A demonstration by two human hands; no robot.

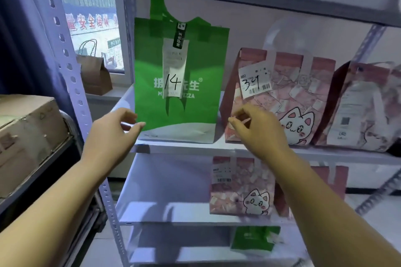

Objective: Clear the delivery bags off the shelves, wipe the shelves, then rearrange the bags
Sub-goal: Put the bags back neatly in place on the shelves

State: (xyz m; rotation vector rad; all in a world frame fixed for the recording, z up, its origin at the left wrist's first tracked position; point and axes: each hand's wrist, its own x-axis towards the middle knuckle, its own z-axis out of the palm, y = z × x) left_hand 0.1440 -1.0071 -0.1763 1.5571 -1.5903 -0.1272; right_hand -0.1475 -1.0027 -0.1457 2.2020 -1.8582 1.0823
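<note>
L hand (pixel 115 130) at 8 o'clock: fingers loosely spread, holding nothing, tips just beside the green bag's (pixel 178 84) lower-left corner. R hand (pixel 258 130) at 4 o'clock: fingers curled in front of the pink bag's (pixel 282 97) bottom corner; pinching it or not, can't tell. Green bag stands upright on the middle shelf (pixel 195 147), approx centre. Best bet: clasp both sides low, lift straight, don't snag the receipt (pixel 174 67). Bag contents hidden. Top shelf (pixel 260 0) at 12 cut off, far-right bag (pixel 358 104) blurry.

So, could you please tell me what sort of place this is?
Probably a takeaway pickup point: metal shelving holds a green pizza bag numbered 14 and a pink cat bag numbered 34.
</note>
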